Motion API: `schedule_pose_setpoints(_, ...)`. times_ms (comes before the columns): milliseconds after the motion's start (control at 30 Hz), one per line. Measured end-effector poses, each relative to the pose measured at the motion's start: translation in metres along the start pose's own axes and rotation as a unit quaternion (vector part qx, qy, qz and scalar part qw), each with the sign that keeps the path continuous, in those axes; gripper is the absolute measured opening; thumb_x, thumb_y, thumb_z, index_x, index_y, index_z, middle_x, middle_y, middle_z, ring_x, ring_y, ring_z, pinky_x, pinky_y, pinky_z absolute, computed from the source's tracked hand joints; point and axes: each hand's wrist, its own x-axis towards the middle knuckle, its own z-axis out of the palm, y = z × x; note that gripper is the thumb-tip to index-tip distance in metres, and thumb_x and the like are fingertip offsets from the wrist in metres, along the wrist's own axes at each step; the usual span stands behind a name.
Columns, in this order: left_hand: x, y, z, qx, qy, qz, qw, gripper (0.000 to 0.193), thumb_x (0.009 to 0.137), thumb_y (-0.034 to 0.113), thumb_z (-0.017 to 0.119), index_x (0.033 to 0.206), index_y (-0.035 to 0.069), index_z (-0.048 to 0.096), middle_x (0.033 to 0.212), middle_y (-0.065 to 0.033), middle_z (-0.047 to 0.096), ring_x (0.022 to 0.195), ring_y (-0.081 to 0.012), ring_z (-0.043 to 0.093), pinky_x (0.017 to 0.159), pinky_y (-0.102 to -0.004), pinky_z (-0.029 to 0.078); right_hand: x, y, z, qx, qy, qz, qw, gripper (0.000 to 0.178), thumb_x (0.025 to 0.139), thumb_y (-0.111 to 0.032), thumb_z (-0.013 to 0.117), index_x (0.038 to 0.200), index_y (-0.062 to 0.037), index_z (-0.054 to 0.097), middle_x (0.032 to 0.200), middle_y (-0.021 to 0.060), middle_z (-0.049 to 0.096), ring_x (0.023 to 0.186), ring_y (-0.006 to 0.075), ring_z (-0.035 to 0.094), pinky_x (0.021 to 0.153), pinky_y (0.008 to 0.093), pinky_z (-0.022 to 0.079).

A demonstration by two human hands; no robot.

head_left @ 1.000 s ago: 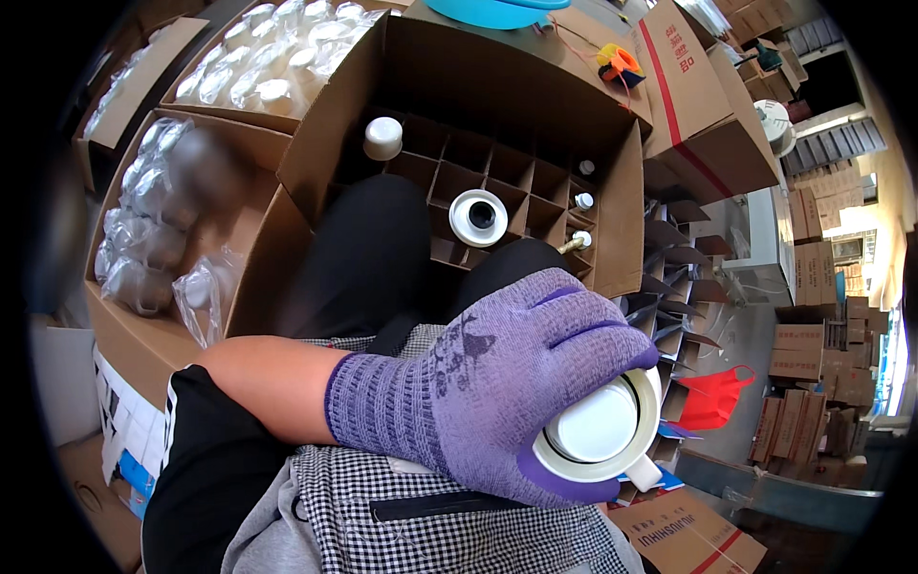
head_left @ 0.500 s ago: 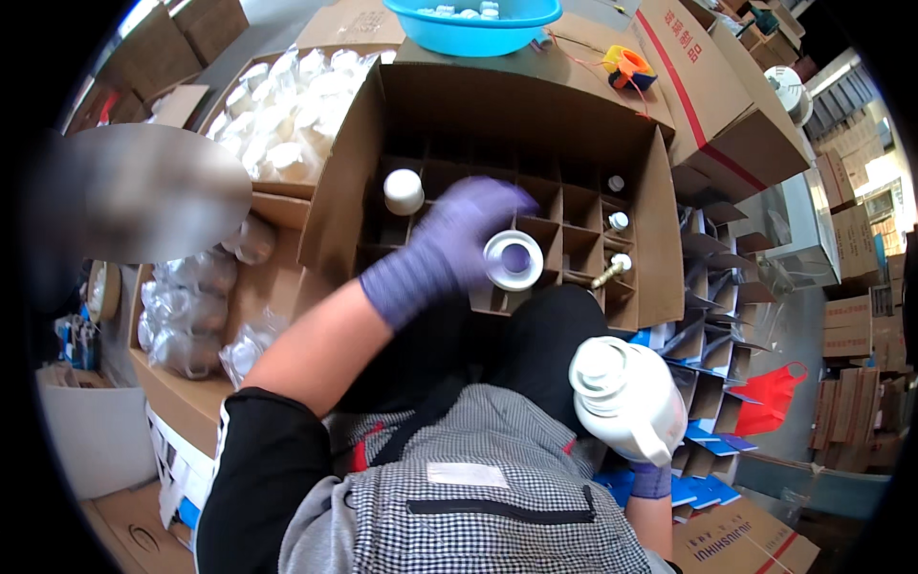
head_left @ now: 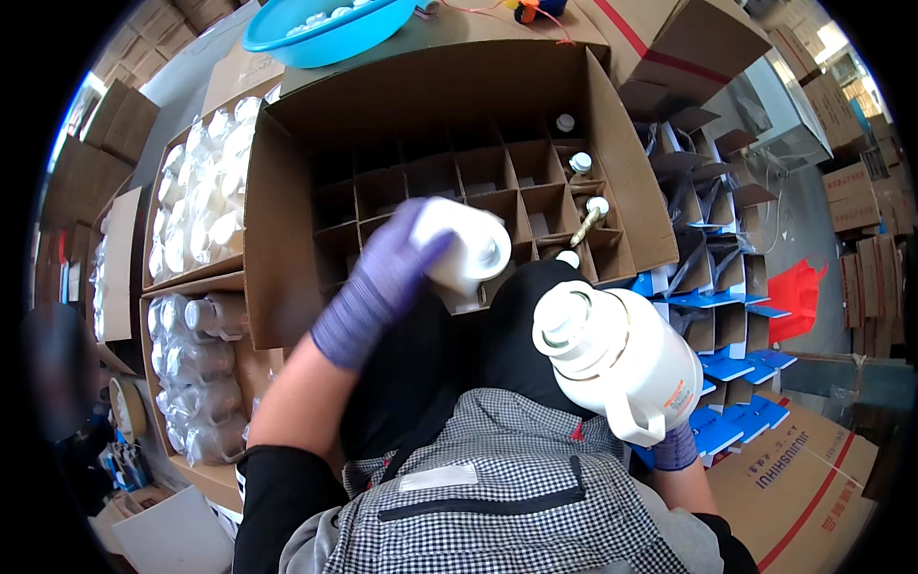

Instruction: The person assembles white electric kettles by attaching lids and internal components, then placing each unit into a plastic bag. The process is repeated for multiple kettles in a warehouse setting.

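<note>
My left hand grips a loose white piece over the partitioned carton; my right hand holds a topped vacuum flask.

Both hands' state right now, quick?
Left hand: closed on a white part, motion-blurred.
Right hand: holding the white jug, fingers hidden by it.

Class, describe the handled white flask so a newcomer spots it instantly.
Find the large open cardboard box, then look below its lower right corner. The gloved right hand holds the tilted white flask there. Its loop handle distinguishes it from the blurred white item in the left hand.
</note>
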Motion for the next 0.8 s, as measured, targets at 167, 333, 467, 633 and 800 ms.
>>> schedule_pose_setpoints(167,-0.062,0.097,0.052,-0.049,-0.199,0.075,0.976,0.076,0.088,0.025,0.070,0.153,0.001,0.041,0.154,-0.0242,0.041,0.144,-0.0344,0.041,0.119,-0.0417,0.031,0.015,0.008,0.007,0.007,-0.031,-0.006,0.999,0.063,0.103,-0.037,0.051,0.157,-0.0084,0.032,0.155,0.0156,0.045,0.136,0.0300,0.052,0.112,0.0429,0.046)
schedule_pose_setpoints(333,-0.058,0.100,0.025,-0.188,-0.259,0.026,0.947,0.089,0.082,0.023,0.076,0.158,0.004,0.033,0.163,-0.0211,0.029,0.149,-0.0366,0.033,0.121,-0.0458,0.029,0.017,0.014,-0.006,0.051,-0.045,-0.015,0.998,0.062,0.105,-0.038,0.047,0.157,-0.0086,0.031,0.155,0.0157,0.044,0.136,0.0303,0.052,0.111,0.0432,0.046)
schedule_pose_setpoints(467,-0.072,0.116,0.045,0.145,-0.233,0.201,0.940,0.087,0.079,0.023,0.079,0.154,0.007,0.038,0.147,-0.0240,0.046,0.131,-0.0409,0.054,0.112,-0.0440,0.044,0.009,0.020,-0.027,0.149,-0.058,-0.012,0.987,0.061,0.107,-0.039,0.044,0.158,-0.0087,0.030,0.156,0.0159,0.044,0.136,0.0305,0.052,0.111,0.0434,0.047)
schedule_pose_setpoints(633,-0.111,0.131,0.041,0.334,-0.206,0.269,0.880,0.086,0.070,0.035,0.087,0.145,0.010,0.053,0.145,-0.0224,0.048,0.142,-0.0445,0.037,0.118,-0.0632,0.026,0.014,-0.023,0.002,0.231,-0.149,0.004,0.962,0.057,0.104,-0.030,0.054,0.155,-0.0101,0.036,0.152,0.0147,0.049,0.135,0.0294,0.053,0.113,0.0424,0.045)
schedule_pose_setpoints(800,-0.109,0.098,0.019,0.431,0.051,0.222,0.873,0.070,0.079,0.044,0.077,0.137,0.007,0.061,0.128,-0.0221,0.059,0.118,-0.0393,0.059,0.104,-0.0500,0.046,0.065,-0.136,0.116,-0.279,-0.267,-0.066,0.920,0.057,0.098,-0.024,0.066,0.149,-0.0088,0.045,0.143,0.0173,0.056,0.130,0.0281,0.056,0.111,0.0403,0.046)
